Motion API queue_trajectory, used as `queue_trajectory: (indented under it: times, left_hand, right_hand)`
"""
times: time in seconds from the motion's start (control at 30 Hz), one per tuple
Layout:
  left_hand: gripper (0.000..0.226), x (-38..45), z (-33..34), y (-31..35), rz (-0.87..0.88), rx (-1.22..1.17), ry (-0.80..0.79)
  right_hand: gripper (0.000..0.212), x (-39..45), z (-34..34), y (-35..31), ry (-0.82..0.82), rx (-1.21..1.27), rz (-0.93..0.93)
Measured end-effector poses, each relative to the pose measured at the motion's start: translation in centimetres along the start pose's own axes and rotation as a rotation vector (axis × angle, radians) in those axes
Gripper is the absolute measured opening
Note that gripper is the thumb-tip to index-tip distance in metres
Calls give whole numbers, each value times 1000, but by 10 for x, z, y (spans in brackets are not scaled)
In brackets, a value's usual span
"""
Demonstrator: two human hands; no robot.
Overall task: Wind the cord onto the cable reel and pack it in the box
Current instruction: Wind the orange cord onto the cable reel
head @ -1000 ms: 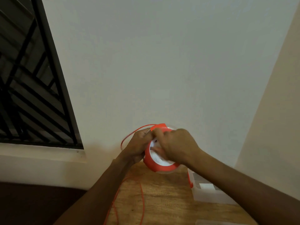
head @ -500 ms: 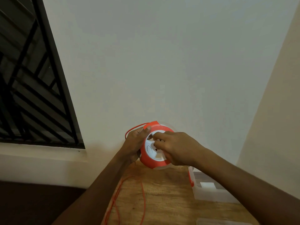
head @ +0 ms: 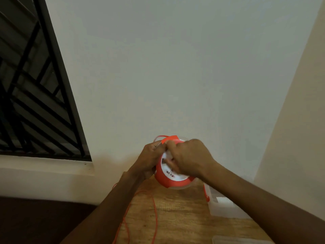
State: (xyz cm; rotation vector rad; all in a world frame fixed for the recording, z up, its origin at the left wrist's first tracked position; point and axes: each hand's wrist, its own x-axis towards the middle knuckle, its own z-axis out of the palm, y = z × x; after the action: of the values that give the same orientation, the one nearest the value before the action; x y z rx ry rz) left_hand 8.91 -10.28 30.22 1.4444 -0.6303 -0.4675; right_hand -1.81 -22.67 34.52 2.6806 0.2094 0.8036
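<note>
Orange plastic rims the cable reel [head: 173, 181] that we hold up above the far edge of the wooden worktop [head: 179, 217], in front of the pale wall [head: 175, 67]. From the head view, our left hand [head: 149, 161] grips the reel at its nine o'clock side, fingers curled round the rim. Our right hand [head: 190, 158] lies over the white face of the reel, its fingers bent down onto the hub; they grip something there, though the knuckles hide exactly what. The orange cord [head: 154, 213] loops out at the reel's twelve o'clock edge, passes behind the left hand, and trails loose over the worktop toward six o'clock, running out of the picture at the bottom. At four o'clock from the reel stands the translucent box [head: 223, 206] with an orange latch on its near-left corner, open at the top, with a white piece inside. A flat clear lid-like piece [head: 237, 240] lies at the lower edge. At nine o'clock a black window grille [head: 35, 95] fills the dark opening.
</note>
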Motion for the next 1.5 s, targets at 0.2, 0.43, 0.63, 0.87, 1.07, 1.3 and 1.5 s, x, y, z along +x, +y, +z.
queue_trajectory:
  times: [0.2,0.43,0.63,0.87,1.07,1.3,1.5]
  left_hand:
    - [42,6,1,-5,-25,-21,65]
    - [42,4,-7,-2,-1,-46,54]
    - [36,4,-4,-2,10,-23,23]
    - [39,3,-4,-9,-15,-22,43]
    - [35,5,0,-9,-35,-22,50]
    - [34,5,-4,1,9,-52,84]
    - [29,2,-13,5,23,-55,76]
  right_hand:
    - [50,-1,14,-3,5,-19,21]
    - [58,-10,15,5,14,55,-223]
    - [76,-6,12,-3,-75,-44,-225]
    - [68,-6,13,-6,-32,-90,-273]
    - [32,5,10,-1,90,8,5]
    - [71,-2,16,-11,91,5,-27]
    - [69,-4,15,7,-94,43,-284]
